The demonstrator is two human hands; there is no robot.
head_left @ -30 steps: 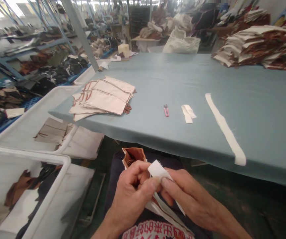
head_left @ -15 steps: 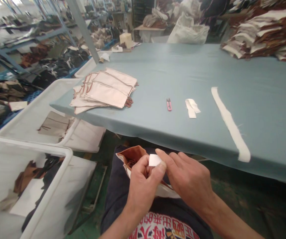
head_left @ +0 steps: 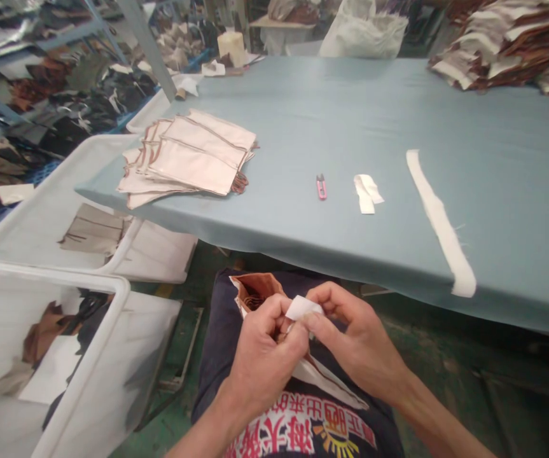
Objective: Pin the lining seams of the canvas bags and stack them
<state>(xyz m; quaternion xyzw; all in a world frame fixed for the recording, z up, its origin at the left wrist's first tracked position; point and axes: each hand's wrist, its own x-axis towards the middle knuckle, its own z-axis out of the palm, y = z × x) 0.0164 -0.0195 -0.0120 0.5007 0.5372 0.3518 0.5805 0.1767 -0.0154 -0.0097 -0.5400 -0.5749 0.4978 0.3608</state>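
Observation:
Over my lap, my left hand and my right hand are both closed on a small white cloth strip, pinching it between thumbs and fingertips. Under them lies a brown-and-cream fabric piece, its cream edge trailing across my dark trousers. On the blue-grey table ahead lie pink thread snips, a short folded white strip and a long white strip that reaches the near edge.
A stack of cream fabric pieces lies at the table's left corner. White plastic bins with fabric stand on the floor at left. Heaps of brown-and-cream pieces fill the far right; a white bag sits behind the table.
My right hand has curled its fingers down onto the white strip beside the left thumb. The view has tilted down slightly; the things on the table have not moved.

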